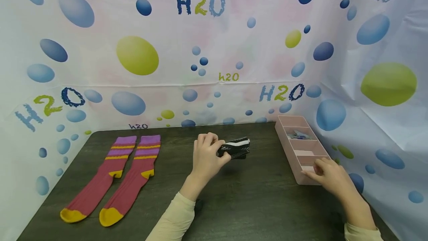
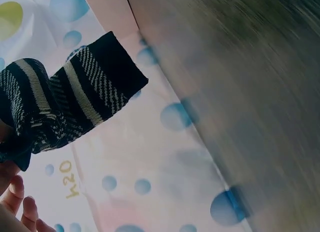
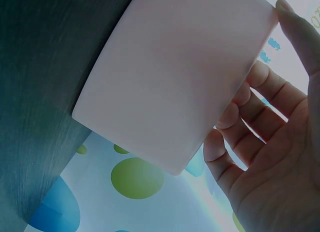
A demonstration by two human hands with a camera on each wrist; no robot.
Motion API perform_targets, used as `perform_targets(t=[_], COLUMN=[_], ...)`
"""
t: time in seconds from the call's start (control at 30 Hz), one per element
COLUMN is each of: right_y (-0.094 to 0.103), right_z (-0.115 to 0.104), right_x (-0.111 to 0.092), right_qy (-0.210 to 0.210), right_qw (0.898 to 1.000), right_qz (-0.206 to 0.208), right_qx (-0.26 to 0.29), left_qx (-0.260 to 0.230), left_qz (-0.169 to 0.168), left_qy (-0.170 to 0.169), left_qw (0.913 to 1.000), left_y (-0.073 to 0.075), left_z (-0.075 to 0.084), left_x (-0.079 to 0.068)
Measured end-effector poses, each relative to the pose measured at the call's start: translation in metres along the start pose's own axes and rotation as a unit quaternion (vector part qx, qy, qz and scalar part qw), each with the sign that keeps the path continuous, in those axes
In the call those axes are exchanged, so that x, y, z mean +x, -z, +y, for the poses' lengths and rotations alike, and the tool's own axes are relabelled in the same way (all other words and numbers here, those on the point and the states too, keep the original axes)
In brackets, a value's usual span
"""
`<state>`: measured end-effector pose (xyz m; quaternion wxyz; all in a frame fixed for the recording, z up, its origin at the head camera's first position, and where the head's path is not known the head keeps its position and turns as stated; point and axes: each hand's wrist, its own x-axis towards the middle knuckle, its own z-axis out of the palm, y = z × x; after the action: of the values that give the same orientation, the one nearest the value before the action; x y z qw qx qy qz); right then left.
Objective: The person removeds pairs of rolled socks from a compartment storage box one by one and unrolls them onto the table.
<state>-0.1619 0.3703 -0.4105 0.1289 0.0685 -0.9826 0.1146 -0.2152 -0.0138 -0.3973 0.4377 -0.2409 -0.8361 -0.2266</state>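
Note:
My left hand (image 1: pixel 206 157) is raised above the middle of the table, pinching a folded black sock bundle with white and grey stripes (image 1: pixel 238 147) between thumb and fingers. In the left wrist view the striped knit (image 2: pixel 95 82) sticks out beyond the fingers, its plain black cuff at the far end. My right hand (image 1: pixel 332 177) is at the near end of a pink divided organizer box (image 1: pixel 288 155), over its closest compartment. From the right wrist, the bent fingers and thumb are spread along the top rim, in front of the smooth end wall (image 3: pixel 170 82), with fingertips right at the edge.
Two maroon socks (image 1: pixel 91 190) with yellow toes and heels and purple-striped cuffs lie flat side by side on the left of the dark table (image 1: pixel 254 203). One box compartment holds small bluish-grey items (image 1: pixel 298 135). A bubble-printed sheet (image 1: pixel 207 40) hangs behind and to the right.

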Motion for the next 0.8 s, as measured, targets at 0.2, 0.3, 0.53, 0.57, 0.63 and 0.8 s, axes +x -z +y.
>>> perform_targets(t=[0.2,0.3,0.53,0.57,0.63,0.8], right_y=[-0.001,-0.002,-0.001,-0.001,-0.001,0.000], right_z=[0.001,0.001,0.001,0.001,0.001,0.000], right_x=[-0.001,0.000,-0.001,-0.001,-0.001,-0.001], right_qy=[0.000,0.002,0.012,0.013,0.014,0.011], right_qw=[1.000,1.000,1.000,1.000,1.000,1.000], right_qz=[-0.003,-0.003,0.011,0.012,0.015,0.006], right_qx=[-0.001,-0.002,-0.002,-0.002,-0.001,0.005], left_qx=[0.014,0.019,0.024,0.024,0.024,0.006], left_qz=[0.002,-0.002,-0.024,-0.034,-0.054,-0.126], left_qy=[-0.008,-0.013,0.003,0.011,0.025,0.077], left_qw=[0.9999,0.9997,0.9994,0.9991,0.9979,0.9890], left_y=[0.022,0.035,0.060,0.064,0.072,0.093], left_z=[-0.013,-0.018,-0.029,-0.031,-0.034,-0.042], left_x=[-0.007,-0.011,-0.024,-0.026,-0.028,-0.030])
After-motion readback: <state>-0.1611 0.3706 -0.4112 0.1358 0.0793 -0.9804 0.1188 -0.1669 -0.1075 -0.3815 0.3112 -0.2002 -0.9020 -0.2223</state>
